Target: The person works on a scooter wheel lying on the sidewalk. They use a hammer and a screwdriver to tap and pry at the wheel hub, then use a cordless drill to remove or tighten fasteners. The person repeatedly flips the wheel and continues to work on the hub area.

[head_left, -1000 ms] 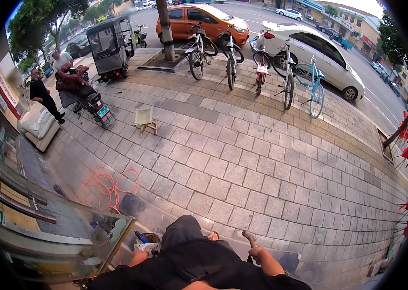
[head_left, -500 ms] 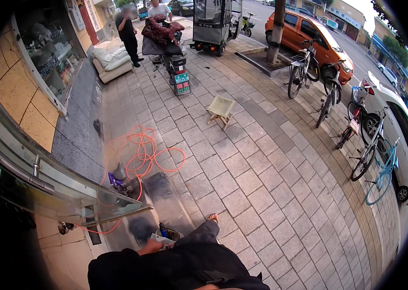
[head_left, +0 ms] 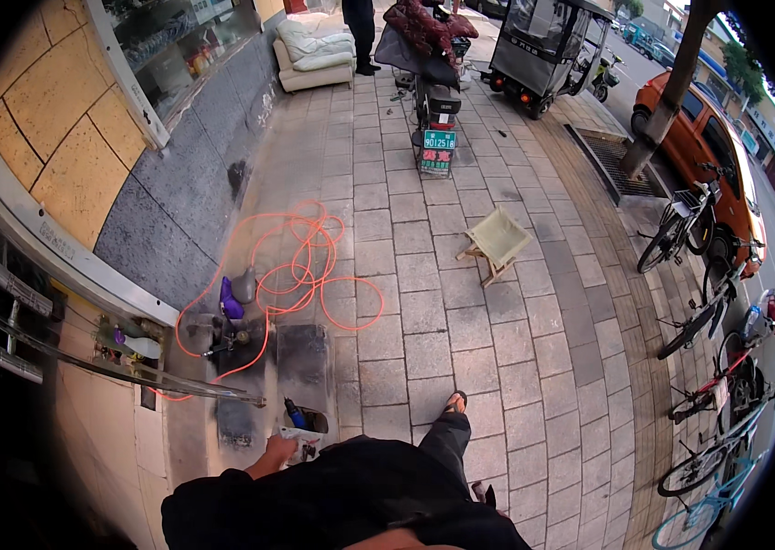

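My left hand (head_left: 279, 449) is closed on the near left rim of a whitish open container (head_left: 322, 438), low in front of my body. Inside it a blue tool with a black end (head_left: 295, 412) leans up, and other small items are too dark to make out. My right hand does not show; a strip of skin lies at the lower edge, and I cannot tell what part it is. Beyond the container are dark mats (head_left: 304, 356), a purple and grey tool (head_left: 232, 298) and a coiled orange hose (head_left: 314, 275).
A glass door (head_left: 158, 378) juts in from the left. Ahead stand a folding stool (head_left: 499, 236), a parked scooter (head_left: 438, 119), a cream sofa (head_left: 316, 60) and a standing person (head_left: 360, 37). Bicycles (head_left: 681, 225) and an orange car (head_left: 713, 137) line the right, by a tree (head_left: 658, 128).
The view has swung left and tilted down, so the hose, stool and scooter sit further right. My left hand stays at the container, whose opening now shows more.
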`<state>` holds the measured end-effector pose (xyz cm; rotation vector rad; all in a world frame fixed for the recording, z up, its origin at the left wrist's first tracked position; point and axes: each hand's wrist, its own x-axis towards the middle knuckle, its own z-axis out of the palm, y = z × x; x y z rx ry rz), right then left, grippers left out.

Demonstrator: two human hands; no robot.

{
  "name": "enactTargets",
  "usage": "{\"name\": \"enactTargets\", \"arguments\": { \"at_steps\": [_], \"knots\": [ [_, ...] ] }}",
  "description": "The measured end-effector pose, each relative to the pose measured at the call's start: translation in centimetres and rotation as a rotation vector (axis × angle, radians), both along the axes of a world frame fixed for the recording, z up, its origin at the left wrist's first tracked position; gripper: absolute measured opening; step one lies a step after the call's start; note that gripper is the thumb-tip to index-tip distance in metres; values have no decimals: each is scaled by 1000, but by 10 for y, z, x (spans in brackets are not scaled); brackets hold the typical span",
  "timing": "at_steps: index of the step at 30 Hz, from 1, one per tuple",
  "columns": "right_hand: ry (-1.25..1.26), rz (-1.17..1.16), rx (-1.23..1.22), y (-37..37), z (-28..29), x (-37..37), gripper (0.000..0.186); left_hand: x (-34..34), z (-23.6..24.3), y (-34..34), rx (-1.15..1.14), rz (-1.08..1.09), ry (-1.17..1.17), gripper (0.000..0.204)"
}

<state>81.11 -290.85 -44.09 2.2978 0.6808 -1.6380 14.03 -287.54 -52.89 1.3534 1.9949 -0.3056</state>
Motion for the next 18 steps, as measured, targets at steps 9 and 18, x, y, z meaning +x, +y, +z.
{"name": "enactTargets", "arguments": {
  "at_steps": [9,18],
  "knots": [
    [-34,163,-54,329,-59,143,13,118,37,107,-34,-15,131,28],
    [-86,298,-87,598,-20,117,23,131,-51,221,-132,-92,2,34]
  ]
}}
